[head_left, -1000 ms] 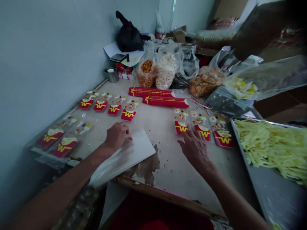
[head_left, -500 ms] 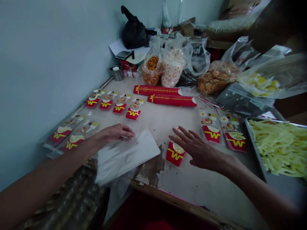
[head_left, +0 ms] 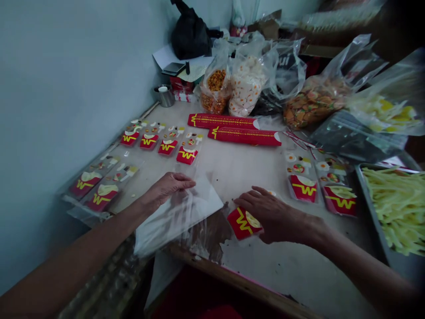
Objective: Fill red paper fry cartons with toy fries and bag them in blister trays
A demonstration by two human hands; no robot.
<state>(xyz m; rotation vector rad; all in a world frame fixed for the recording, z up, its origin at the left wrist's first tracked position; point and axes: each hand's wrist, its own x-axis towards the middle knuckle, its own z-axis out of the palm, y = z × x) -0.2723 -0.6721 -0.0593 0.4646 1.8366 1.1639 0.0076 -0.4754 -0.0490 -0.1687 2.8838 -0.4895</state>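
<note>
My left hand (head_left: 171,188) pinches the edge of a clear plastic bag (head_left: 166,217). Beneath that bag lies a white sheet or stack (head_left: 207,201), reaching over the table's front edge. My right hand (head_left: 272,215) is closed over the upper part of a clear packet with a red fries box (head_left: 242,223) marked with a yellow zigzag. Its fingers hide most of the small food pieces above the box. To the right lie two similar packets (head_left: 303,188), and several more packets (head_left: 187,155) are lined up at the left.
Two long nested stacks of red fries boxes (head_left: 245,136) lie mid-table. Behind them stand bags of small toy-like food pieces (head_left: 245,91). A metal tray (head_left: 368,212) of pale fry-like strips is at the right. The wall (head_left: 83,66) borders the left side.
My right hand has gone from spread fingers above the packet to closed over it, and the packet has tilted slightly. My left hand has drawn the clear bag slightly right.
</note>
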